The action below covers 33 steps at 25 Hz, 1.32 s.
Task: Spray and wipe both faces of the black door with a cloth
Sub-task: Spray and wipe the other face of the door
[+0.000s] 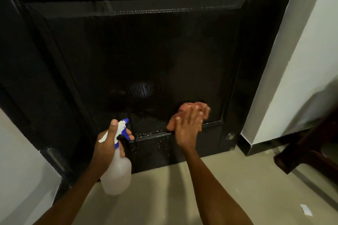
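Head view: right hand (188,126) presses the cloth (190,113) flat at the door's (139,51) lower right panel corner — wiping step. Left hand (108,142) grips the sprayer (117,166) — droplets on the bottom rail probably go next.

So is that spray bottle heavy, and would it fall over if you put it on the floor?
Probably light: the spray bottle hangs easily from the left hand alone, gripped at the neck, and its cloudy plastic shows no clear liquid level. Its wide body suggests it would stand, though the tall trigger head could tip it if bumped. Wet drops on the black door hint it may be slippery.
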Each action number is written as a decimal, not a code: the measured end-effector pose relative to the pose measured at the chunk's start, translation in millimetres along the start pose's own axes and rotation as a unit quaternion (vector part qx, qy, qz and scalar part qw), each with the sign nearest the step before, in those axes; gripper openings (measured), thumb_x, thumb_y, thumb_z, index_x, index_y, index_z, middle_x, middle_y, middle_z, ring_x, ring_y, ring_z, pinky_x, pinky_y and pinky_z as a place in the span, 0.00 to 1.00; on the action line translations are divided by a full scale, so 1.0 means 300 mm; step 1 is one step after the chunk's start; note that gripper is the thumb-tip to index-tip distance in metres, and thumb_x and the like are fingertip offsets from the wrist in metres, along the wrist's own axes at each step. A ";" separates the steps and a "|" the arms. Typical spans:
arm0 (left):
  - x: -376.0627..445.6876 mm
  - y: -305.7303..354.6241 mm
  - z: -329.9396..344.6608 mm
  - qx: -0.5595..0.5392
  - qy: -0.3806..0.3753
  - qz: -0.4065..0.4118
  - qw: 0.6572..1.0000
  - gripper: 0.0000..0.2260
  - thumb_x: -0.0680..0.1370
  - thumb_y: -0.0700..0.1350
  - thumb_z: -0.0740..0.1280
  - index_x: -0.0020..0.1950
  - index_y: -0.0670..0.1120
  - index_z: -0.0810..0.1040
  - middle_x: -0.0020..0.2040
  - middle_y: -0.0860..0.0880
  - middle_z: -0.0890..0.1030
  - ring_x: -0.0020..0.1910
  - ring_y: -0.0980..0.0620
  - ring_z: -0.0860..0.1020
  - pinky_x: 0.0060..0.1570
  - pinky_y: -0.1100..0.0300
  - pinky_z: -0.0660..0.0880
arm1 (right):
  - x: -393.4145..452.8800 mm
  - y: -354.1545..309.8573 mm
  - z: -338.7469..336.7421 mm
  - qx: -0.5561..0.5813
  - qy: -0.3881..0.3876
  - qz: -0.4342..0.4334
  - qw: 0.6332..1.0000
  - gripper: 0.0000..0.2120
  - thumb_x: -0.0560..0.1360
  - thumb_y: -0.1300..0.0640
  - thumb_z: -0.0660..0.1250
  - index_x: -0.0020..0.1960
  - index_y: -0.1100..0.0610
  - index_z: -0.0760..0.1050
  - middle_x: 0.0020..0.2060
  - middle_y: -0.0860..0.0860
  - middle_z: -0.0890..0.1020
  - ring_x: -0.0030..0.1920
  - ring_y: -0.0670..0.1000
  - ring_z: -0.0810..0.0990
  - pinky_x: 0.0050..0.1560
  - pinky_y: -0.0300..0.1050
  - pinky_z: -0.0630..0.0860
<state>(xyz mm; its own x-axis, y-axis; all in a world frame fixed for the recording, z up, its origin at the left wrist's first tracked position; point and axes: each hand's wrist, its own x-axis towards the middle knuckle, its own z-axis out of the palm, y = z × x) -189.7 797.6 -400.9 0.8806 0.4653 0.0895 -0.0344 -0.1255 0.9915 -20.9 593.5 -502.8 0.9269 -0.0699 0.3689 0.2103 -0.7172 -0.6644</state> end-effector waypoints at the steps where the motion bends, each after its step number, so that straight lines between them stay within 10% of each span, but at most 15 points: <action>1: -0.004 -0.004 0.001 0.004 -0.008 0.002 1.000 0.33 0.76 0.64 0.52 0.45 0.37 0.81 0.41 0.39 0.85 0.20 0.51 0.73 0.29 0.56 0.72 | 0.022 0.022 -0.011 0.071 0.033 0.116 0.990 0.38 0.82 0.35 0.33 0.82 0.61 0.39 0.80 0.64 0.39 0.80 0.66 0.38 0.79 0.63 0.37; 6: -0.025 -0.049 -0.061 0.036 -0.031 0.016 0.999 0.42 0.73 0.76 0.52 0.44 0.37 0.82 0.37 0.33 0.82 0.22 0.46 0.74 0.28 0.56 0.74 | 0.196 0.043 -0.135 0.291 0.079 0.388 0.871 0.30 0.87 0.44 0.42 0.83 0.58 0.40 0.82 0.57 0.40 0.82 0.59 0.39 0.79 0.56 0.35; 11: -0.045 -0.068 -0.110 0.014 0.015 -0.011 1.000 0.33 0.77 0.66 0.52 0.45 0.38 0.82 0.45 0.25 0.79 0.44 0.33 0.77 0.31 0.65 0.76 | -0.009 -0.137 0.007 0.302 0.045 0.305 0.902 0.31 0.87 0.47 0.44 0.82 0.65 0.42 0.81 0.62 0.39 0.81 0.63 0.38 0.78 0.53 0.31; 14: -0.061 -0.056 -0.099 0.015 0.022 -0.016 1.000 0.29 0.80 0.62 0.53 0.44 0.40 0.82 0.45 0.31 0.82 0.44 0.36 0.76 0.37 0.60 0.76 | -0.166 -0.280 0.147 0.305 -0.080 0.287 0.904 0.38 0.84 0.38 0.36 0.82 0.66 0.43 0.79 0.64 0.35 0.80 0.65 0.33 0.72 0.51 0.21; 17: -0.047 -0.035 -0.075 0.048 0.022 -0.021 0.998 0.28 0.84 0.59 0.51 0.44 0.42 0.82 0.44 0.36 0.84 0.40 0.36 0.78 0.43 0.52 0.74 | -0.247 -0.344 0.171 0.299 -0.158 0.250 0.907 0.38 0.86 0.41 0.49 0.81 0.60 0.32 0.80 0.56 0.31 0.80 0.58 0.30 0.77 0.56 0.32; 26: -0.032 -0.092 0.060 0.075 -0.052 -0.009 0.996 0.34 0.76 0.69 0.51 0.43 0.42 0.82 0.39 0.41 0.85 0.26 0.45 0.76 0.32 0.55 0.74 | 0.141 0.070 -0.152 0.377 0.092 0.340 0.857 0.33 0.86 0.40 0.45 0.83 0.55 0.38 0.82 0.52 0.37 0.81 0.54 0.35 0.78 0.50 0.33; 33: -0.029 -0.109 0.105 0.074 -0.052 -0.027 0.996 0.34 0.75 0.65 0.50 0.46 0.38 0.83 0.44 0.37 0.85 0.45 0.31 0.80 0.44 0.56 0.75 | -0.094 -0.139 -0.021 0.376 -0.005 0.285 0.882 0.31 0.87 0.49 0.51 0.83 0.57 0.40 0.82 0.53 0.39 0.81 0.56 0.37 0.80 0.51 0.37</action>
<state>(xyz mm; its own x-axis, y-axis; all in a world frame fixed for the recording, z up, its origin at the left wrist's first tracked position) -181.3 770.2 -437.0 0.9236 0.3828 0.0193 0.0766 -0.2335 0.9693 -57.8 620.9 -481.4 0.9504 -0.2616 -0.1683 -0.1481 0.0954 -0.9844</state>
